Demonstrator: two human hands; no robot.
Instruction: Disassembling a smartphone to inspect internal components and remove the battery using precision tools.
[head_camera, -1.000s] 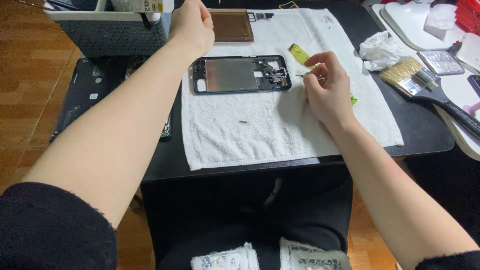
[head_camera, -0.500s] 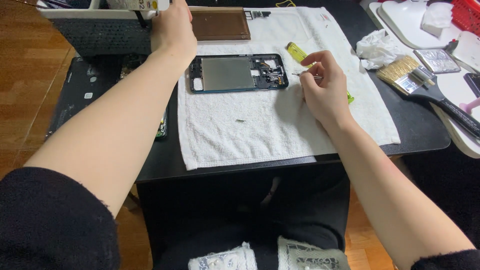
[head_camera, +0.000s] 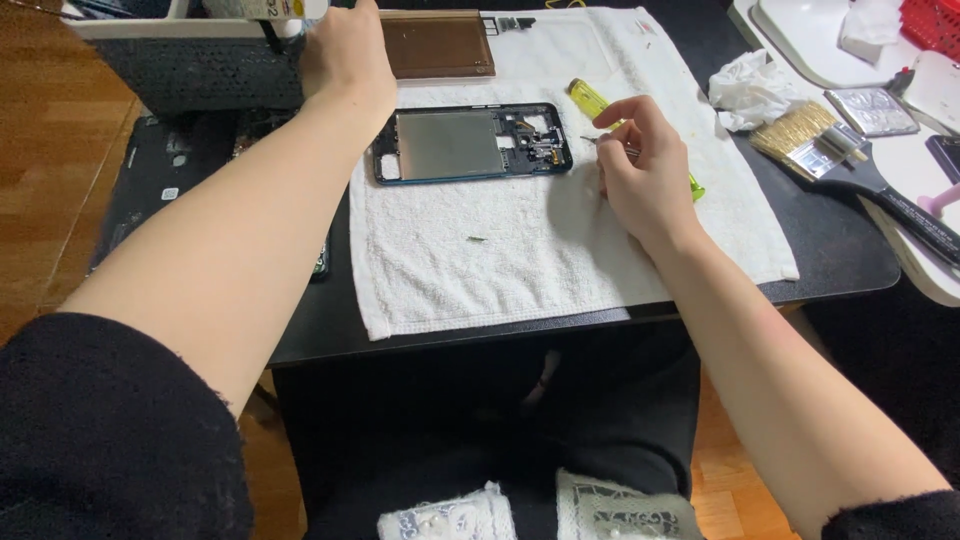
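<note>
Right hand (head_camera: 645, 175), fingers curled in a closed grip around a yellow-handled screwdriver (head_camera: 590, 100), rests on the white towel (head_camera: 520, 260) just right of the opened phone frame (head_camera: 470, 143). Left hand (head_camera: 345, 55), arm fully extended, reaches beyond the bench (head_camera: 840, 240) edge toward a white container (head_camera: 265, 10); its grip cannot be made out.

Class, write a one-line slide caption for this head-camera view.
Right hand holds a thin tool beside an opened phone on a white towel; left hand reaches beyond.
</note>
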